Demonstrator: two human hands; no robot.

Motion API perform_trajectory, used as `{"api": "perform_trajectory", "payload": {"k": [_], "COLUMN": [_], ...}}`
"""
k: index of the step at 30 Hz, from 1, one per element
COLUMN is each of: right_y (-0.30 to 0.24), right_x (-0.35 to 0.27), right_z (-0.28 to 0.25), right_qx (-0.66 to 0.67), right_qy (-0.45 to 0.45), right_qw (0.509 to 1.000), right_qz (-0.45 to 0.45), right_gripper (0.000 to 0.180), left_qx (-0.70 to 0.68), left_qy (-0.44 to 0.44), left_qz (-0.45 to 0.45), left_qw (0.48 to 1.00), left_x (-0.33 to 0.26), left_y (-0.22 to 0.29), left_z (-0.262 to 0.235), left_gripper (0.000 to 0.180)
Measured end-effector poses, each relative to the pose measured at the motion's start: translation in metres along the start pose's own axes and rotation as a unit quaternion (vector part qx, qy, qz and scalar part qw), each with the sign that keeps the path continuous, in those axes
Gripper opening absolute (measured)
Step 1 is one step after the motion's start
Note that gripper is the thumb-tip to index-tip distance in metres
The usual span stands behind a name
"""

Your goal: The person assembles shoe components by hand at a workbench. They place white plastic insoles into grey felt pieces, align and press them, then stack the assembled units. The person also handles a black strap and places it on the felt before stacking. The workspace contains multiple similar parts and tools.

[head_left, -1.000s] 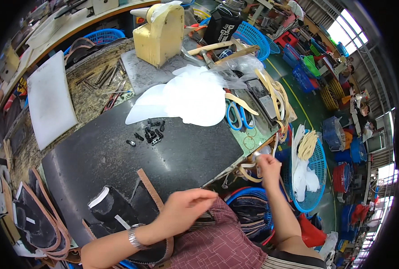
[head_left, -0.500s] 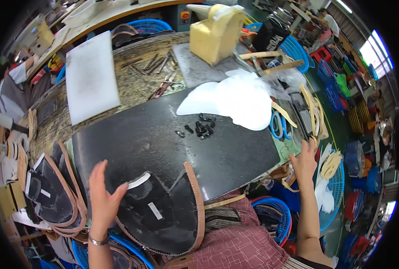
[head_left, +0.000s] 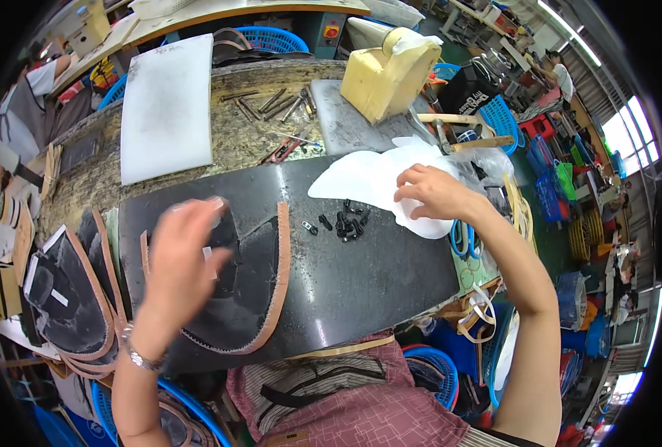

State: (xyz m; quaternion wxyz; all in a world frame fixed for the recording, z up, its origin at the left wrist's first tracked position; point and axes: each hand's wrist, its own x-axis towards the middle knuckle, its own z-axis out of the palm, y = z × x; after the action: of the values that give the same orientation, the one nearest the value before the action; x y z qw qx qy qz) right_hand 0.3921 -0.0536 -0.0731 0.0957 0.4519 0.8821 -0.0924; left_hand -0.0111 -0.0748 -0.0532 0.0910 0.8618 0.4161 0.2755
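A curved black shoe-upper-like piece (head_left: 245,309) with a tan edge lies on the dark board (head_left: 361,290), some white strips on its face. Over its upper part is my left hand (head_left: 186,257), blurred, thumb apart from the fingers; whether it touches the piece I cannot tell. My right hand (head_left: 437,192) is at the stacked white sheets (head_left: 361,175), fingers bent with a gap to the thumb and nothing visible between them. Several small black parts (head_left: 352,223) lie in a loose heap between my hands. Similar black pieces (head_left: 70,298) overlap at the left.
Blue-handled scissors (head_left: 461,238) sit beside the sheets. Behind are a white slab (head_left: 167,112), metal punches (head_left: 275,104), a yellowish block (head_left: 383,82) and hammers (head_left: 480,143). Blue baskets (head_left: 435,372) stand below the table edge. Another person (head_left: 558,74) is at the far right.
My right hand has swung from the right table edge inward to the white sheets. My left hand and the black piece have moved farther onto the board. The view has shifted too.
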Motion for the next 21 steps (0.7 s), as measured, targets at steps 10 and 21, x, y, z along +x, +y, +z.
{"api": "perform_trajectory", "payload": {"k": [10,21], "right_y": [0.004,0.098], "right_x": [0.004,0.01], "right_z": [0.012,0.02], "right_qx": [0.152,0.143], "right_qy": [-0.013,0.059], "right_qw": [0.985,0.964], "right_qz": [-0.086,0.215], "right_gripper": [0.027,0.046], "left_qx": [-0.077,-0.123], "left_qy": [-0.132,-0.074], "left_qz": [0.108,0.085], "left_qw": [0.982,0.986], "left_x": [0.061,0.118], "left_y": [0.097,0.116], "left_z": [0.166,0.221], "left_gripper": [0.018,0.06]}}
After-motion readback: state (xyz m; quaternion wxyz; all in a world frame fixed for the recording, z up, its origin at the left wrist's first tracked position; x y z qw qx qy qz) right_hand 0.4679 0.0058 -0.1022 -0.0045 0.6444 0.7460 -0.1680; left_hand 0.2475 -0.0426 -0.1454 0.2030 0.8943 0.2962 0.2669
